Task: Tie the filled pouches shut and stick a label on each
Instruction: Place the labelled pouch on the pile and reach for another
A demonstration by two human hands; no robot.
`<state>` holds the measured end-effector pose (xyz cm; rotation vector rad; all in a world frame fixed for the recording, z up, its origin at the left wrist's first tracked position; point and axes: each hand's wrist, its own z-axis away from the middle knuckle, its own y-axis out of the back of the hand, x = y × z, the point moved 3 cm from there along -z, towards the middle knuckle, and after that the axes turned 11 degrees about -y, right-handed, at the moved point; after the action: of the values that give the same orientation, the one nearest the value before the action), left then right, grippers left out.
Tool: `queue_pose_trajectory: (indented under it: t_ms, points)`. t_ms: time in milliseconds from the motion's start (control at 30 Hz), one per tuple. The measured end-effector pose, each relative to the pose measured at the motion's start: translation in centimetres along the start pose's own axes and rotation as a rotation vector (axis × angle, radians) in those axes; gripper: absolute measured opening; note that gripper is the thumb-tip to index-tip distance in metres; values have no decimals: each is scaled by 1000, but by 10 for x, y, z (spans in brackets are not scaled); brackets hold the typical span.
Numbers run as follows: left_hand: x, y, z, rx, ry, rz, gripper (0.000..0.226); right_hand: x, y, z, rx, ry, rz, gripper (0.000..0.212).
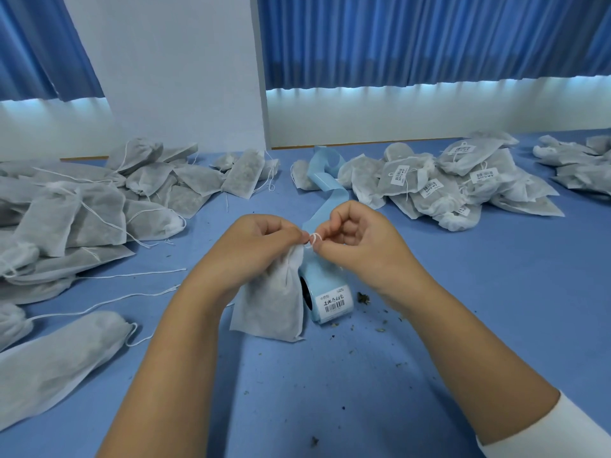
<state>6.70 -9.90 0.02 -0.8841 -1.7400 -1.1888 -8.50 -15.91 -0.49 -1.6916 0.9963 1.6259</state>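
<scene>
A white fabric pouch (271, 302) hangs upright above the blue table, its neck gathered. My left hand (251, 246) grips the gathered neck. My right hand (357, 242) pinches the white drawstring (310, 240), which forms a small loop between the two hands. Just behind the pouch lies a roll of pale blue labels (330, 302) with one printed barcode label facing up. Its backing strip (325, 196) trails away across the table.
A heap of unlabelled pouches (82, 209) with loose strings fills the left side. Labelled pouches (446, 183) are piled at the back right, and more lie at the far right (578, 160). Herb crumbs (363, 297) dot the blue table (496, 292).
</scene>
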Motion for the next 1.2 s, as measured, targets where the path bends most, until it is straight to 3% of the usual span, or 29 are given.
queue_pose_trajectory:
  t_ms: [133,300,733,900,1200]
  points:
    - [3,0,3,-45,-17,21,20,-1,1,-1,-17,20,-70,25]
    - [6,-1,4,-58,1,65,31,-2,2,-1,-17,93,34,18]
    - [7,0,5,-61,12,227,10,0,1,-2,40,107,-24,8]
    - [8,-5,6,-135,19,242,8,-1,-3,-1,56,139,-48,7]
    - [7,-5,4,-68,60,214,31,-1,-1,-2,114,111,-57,5]
